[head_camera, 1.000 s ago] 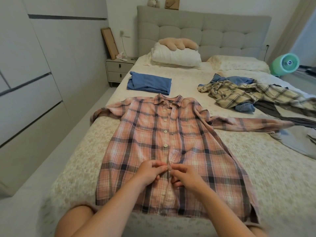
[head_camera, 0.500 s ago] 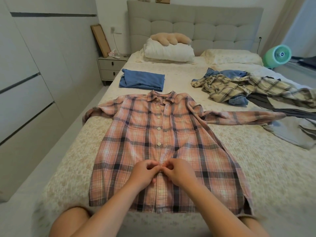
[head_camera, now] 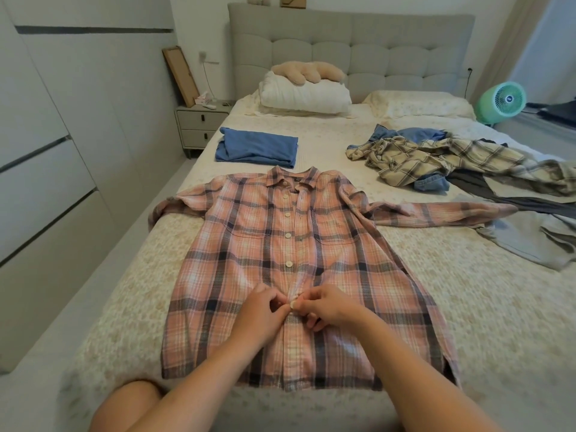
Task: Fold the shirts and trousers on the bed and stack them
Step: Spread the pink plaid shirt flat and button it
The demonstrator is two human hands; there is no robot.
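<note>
Both hands sit a touch higher up the placket than a second ago. Head view: left hand (head_camera: 260,310) and right hand (head_camera: 330,307) pinch a button (head_camera: 293,304) at mid-front of the pink plaid shirt (head_camera: 224,275), flat on the bed (head_camera: 467,307), collar pointing away, long axis running straight ahead, hands equally near.
</note>
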